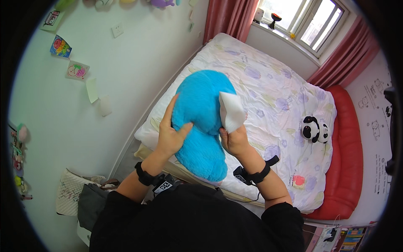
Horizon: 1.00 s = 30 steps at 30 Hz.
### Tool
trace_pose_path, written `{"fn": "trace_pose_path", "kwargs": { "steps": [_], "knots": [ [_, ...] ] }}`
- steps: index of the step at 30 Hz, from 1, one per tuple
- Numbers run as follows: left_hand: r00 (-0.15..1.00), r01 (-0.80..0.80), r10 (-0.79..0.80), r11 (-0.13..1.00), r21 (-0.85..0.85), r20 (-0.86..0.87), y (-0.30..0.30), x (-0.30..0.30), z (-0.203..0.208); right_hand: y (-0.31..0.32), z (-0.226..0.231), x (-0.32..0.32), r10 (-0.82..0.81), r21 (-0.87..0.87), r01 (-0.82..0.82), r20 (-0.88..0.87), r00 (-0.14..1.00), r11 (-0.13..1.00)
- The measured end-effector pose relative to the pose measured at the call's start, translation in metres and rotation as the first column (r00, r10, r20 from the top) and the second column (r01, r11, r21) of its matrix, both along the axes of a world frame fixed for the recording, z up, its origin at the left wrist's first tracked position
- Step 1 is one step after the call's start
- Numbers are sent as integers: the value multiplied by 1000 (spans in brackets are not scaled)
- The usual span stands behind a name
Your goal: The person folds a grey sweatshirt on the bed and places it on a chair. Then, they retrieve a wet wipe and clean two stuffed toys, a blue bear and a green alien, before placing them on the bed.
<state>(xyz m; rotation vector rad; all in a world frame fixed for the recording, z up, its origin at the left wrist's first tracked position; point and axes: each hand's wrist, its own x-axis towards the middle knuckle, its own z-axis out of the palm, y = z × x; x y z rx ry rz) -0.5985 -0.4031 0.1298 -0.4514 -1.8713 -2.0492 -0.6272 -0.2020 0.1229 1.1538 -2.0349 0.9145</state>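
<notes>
A large fluffy blue plush toy (199, 101) is held up in front of me, over the near edge of the bed. My left hand (171, 136) grips its left side, thumb pressed into the fur and fingers round the edge. In my right hand (235, 140) is a white cloth or wipe (231, 111), pinched at its lower end and standing up against the toy's right side. Whether the right fingers also grip the plush is hidden. Black straps with small devices sit on both wrists.
The bed (256, 84) has a white flowered cover and a red padded headboard (344, 151) at right. Two panda plush toys (314, 129) lie near the headboard. A white wall (138, 63) runs along the left; a quilted bag (69, 191) and dark cloth stand low left.
</notes>
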Motion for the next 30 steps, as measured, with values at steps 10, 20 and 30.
{"fn": "trace_pose_path", "kwargs": {
  "steps": [10, 20, 30],
  "knots": [
    [999, -35, 33, 997, -63, -36, -17, -11, 0, 11, 25, 15, 52, -409, 264, 617, 785, 873],
    [977, -215, 193, 905, -366, -95, 4, 2, 2, -38, 52, 22, -164, 307, 310, -421, 892, 900],
    [981, -155, 126, 968, -199, -149, 5, 4, 5, 0, -4, 32, 24, 420, -3, -45, 999, 907]
  ]
}}
